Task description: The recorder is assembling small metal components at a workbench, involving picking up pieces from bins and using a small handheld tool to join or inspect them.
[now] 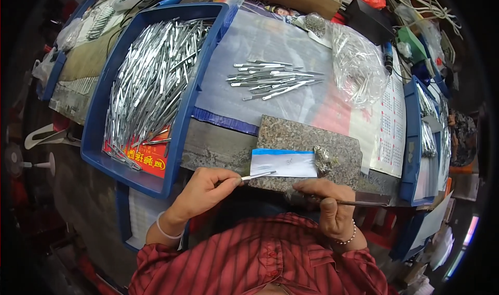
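Observation:
My left hand [209, 192] pinches a thin metal strip [260, 175] between thumb and fingers. Its narrow tip lies over a white paper pad with a blue edge [286, 162]. That pad rests on a speckled stone slab [339, 141] at the table's near edge. In my right hand [337, 208] is what looks like a small hammer [358, 202]; its slim handle sticks out to the right. The dark head end [297, 196] is partly hidden by my fingers, near the slab's front edge. A clump of shiny metal bits [323, 160] sits beside the pad.
A blue tray [89, 134] heaped with metal strips [153, 71] stands on the left. Beyond the slab, more strips [275, 79] lie on a plastic sheet [260, 35]. A clear plastic bag [358, 66] is at the back right; blue bins [413, 139] stand far right.

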Motion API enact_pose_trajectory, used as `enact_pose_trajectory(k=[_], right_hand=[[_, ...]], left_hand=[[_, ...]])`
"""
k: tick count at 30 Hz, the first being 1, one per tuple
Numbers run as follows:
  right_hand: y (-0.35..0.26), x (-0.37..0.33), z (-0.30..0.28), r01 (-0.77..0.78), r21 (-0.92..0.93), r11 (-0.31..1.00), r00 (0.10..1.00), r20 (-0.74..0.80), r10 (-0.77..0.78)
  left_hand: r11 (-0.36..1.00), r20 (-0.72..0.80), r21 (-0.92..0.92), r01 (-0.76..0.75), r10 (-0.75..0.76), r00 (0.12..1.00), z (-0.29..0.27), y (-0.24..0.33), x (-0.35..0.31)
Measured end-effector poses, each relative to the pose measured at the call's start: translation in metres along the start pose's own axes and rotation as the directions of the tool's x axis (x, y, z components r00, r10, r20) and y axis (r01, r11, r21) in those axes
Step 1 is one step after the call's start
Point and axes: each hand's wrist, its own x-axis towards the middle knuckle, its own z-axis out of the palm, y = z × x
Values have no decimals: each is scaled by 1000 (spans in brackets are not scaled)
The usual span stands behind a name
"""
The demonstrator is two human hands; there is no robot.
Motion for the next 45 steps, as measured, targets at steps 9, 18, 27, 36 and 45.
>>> enact_pose_trajectory(k=[9,18,27,36,45], right_hand=[[-16,27,8,416,-242,876,873,-161,-460],[-17,54,25,294,-305,906,953,28,-300],[12,-7,-18,-5,-52,999,986,-165,-4],[17,-65,-25,126,189,974,869,-494,-17],[25,-62,-30,87,199,976,929,-369,-7]], left_hand=[[999,-6,46,15,-15,1000,-8,1,2],[996,38,86,-37,34,999,-9,9,9],[936,5,347,-61,63,998,4,47,0],[829,-83,423,-366,438,895,36,55,5],[592,-139,696,-407,667,732,33,31,15]])
